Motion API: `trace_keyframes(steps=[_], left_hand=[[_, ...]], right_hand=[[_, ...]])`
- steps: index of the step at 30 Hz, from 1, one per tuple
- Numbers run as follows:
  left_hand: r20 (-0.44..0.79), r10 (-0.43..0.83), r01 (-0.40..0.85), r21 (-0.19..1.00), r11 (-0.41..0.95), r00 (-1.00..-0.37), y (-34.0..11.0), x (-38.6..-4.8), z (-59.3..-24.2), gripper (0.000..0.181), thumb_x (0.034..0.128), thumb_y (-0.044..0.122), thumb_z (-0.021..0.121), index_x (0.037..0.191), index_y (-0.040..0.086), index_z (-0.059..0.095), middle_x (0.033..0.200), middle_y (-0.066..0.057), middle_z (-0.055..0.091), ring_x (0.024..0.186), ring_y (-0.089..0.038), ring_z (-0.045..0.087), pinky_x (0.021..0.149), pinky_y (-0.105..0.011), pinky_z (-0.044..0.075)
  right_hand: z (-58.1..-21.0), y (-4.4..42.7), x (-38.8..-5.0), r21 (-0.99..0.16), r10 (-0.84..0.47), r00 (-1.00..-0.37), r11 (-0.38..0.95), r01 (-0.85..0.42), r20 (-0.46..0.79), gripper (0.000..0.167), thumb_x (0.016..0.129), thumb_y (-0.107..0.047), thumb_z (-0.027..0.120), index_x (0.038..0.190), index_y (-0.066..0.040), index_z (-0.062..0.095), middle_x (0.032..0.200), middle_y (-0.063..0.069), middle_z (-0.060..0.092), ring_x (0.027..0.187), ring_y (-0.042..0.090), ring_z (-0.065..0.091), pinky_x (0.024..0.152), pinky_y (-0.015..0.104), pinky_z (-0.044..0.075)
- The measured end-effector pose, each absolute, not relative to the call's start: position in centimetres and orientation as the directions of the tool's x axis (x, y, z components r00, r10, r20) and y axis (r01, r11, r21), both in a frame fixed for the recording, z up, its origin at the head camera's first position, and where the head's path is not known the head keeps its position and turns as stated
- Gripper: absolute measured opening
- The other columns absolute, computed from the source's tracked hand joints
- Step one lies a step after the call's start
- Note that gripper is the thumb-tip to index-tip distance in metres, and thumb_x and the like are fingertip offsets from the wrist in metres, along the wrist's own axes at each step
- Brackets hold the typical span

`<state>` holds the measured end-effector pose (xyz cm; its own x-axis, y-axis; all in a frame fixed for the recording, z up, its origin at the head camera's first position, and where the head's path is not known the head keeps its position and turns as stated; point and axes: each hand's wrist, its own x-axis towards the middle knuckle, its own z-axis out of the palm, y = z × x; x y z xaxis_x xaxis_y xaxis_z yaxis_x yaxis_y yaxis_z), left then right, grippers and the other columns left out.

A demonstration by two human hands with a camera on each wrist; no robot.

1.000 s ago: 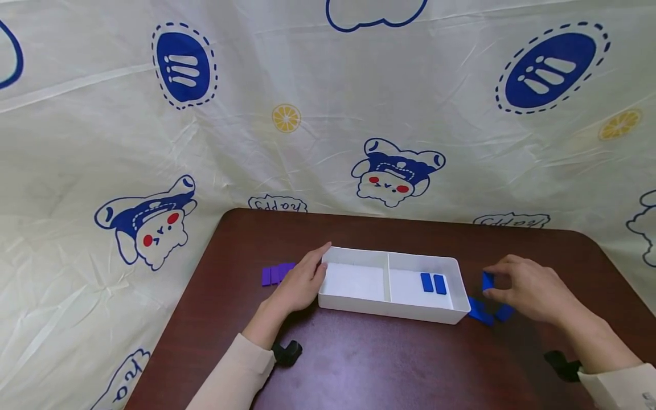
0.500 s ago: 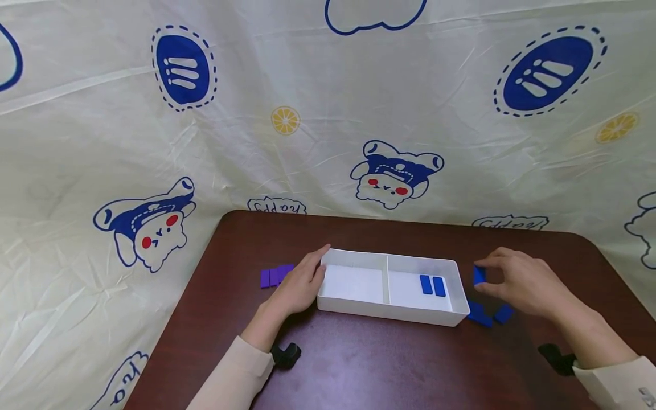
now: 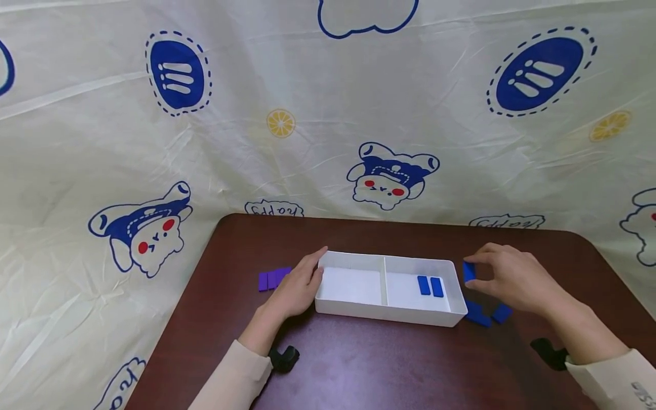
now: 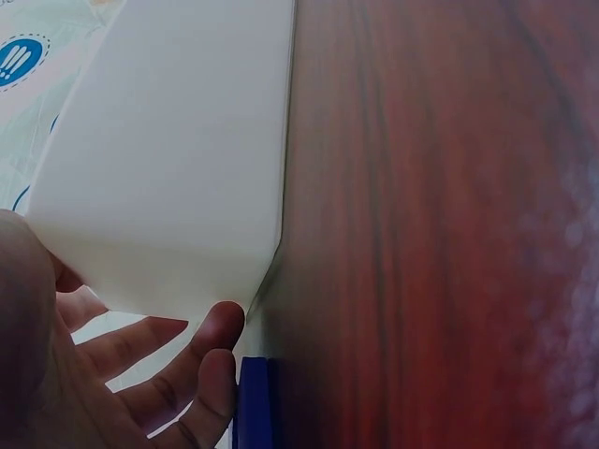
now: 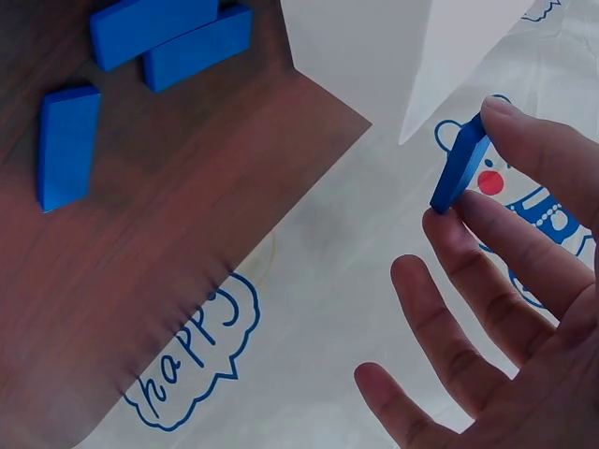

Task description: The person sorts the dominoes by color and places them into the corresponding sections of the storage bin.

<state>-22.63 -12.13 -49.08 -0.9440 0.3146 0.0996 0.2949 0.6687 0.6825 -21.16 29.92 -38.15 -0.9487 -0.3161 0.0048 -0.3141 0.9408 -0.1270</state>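
My right hand (image 3: 517, 279) pinches a small blue rectangular tile (image 5: 460, 166) between thumb and fingertips. It holds the tile in the air just off the right end of a white two-compartment box (image 3: 384, 312). Inside the right compartment lie two blue tiles (image 3: 423, 285), side by side. Several more blue tiles (image 5: 67, 150) lie on the table under and beside my right hand. My left hand (image 3: 294, 287) rests against the box's left end, its fingers loosely bent along the outer wall in the left wrist view.
A row of purple tiles (image 3: 271, 279) lies left of the box, partly hidden by my left hand. The box stands on a dark brown table (image 3: 379, 364). Behind the table hangs a pale printed sheet (image 3: 307, 68).
My right hand has carried the blue tile leftward and slightly up, from above the loose blue tiles to near the box's right end. My left hand stays against the box.
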Motion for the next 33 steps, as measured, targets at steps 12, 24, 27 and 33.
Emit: trace_keyframes(steps=[12, 24, 27, 33], left_hand=[[0.097, 0.316, 0.294, 0.683, 0.669, -0.944, -12.2, -22.7, -49.3, 0.053, 0.1122, 0.033, 0.041, 0.164, 0.032, 0.030, 0.165, 0.000, 0.040, 0.151, -0.024, 0.042, 0.121, -0.050, 0.038], [0.103, 0.314, 0.297, 0.681, 0.669, -0.944, -12.2, -22.6, -48.9, 0.052, 0.1121, 0.032, 0.041, 0.164, 0.030, 0.032, 0.164, -0.002, 0.042, 0.150, -0.025, 0.043, 0.121, -0.050, 0.039], [0.105, 0.318, 0.300, 0.685, 0.664, -0.942, -12.1, -22.7, -48.9, 0.052, 0.1121, 0.032, 0.041, 0.164, 0.028, 0.033, 0.164, -0.002, 0.042, 0.150, -0.025, 0.043, 0.121, -0.050, 0.039], [0.106, 0.313, 0.298, 0.680, 0.670, -0.944, -12.1, -22.6, -49.0, 0.052, 0.1119, 0.031, 0.042, 0.163, 0.028, 0.033, 0.164, -0.002, 0.042, 0.150, -0.024, 0.043, 0.121, -0.050, 0.038]], right_hand=[[-38.1, 28.9, -21.5, -0.141, -0.337, -0.942, 0.932, -0.334, 0.002, 0.051, 0.081, -0.035, 0.088, 0.122, -0.007, 0.076, 0.123, 0.021, 0.068, 0.112, 0.047, 0.063, 0.088, 0.072, 0.044], [-37.8, 27.3, -21.7, -0.152, -0.355, -0.935, 0.923, -0.353, 0.015, 0.047, 0.082, -0.031, 0.087, 0.122, -0.008, 0.076, 0.123, 0.019, 0.069, 0.113, 0.046, 0.063, 0.092, 0.072, 0.043], [-37.8, 27.0, -21.8, -0.151, -0.356, -0.934, 0.922, -0.355, 0.022, 0.046, 0.082, -0.030, 0.087, 0.121, -0.008, 0.077, 0.122, 0.019, 0.069, 0.113, 0.046, 0.063, 0.092, 0.073, 0.043], [-37.9, 26.2, -22.0, -0.157, -0.365, -0.931, 0.918, -0.364, 0.026, 0.045, 0.081, -0.030, 0.088, 0.119, -0.008, 0.078, 0.121, 0.018, 0.070, 0.113, 0.046, 0.063, 0.093, 0.073, 0.042]])
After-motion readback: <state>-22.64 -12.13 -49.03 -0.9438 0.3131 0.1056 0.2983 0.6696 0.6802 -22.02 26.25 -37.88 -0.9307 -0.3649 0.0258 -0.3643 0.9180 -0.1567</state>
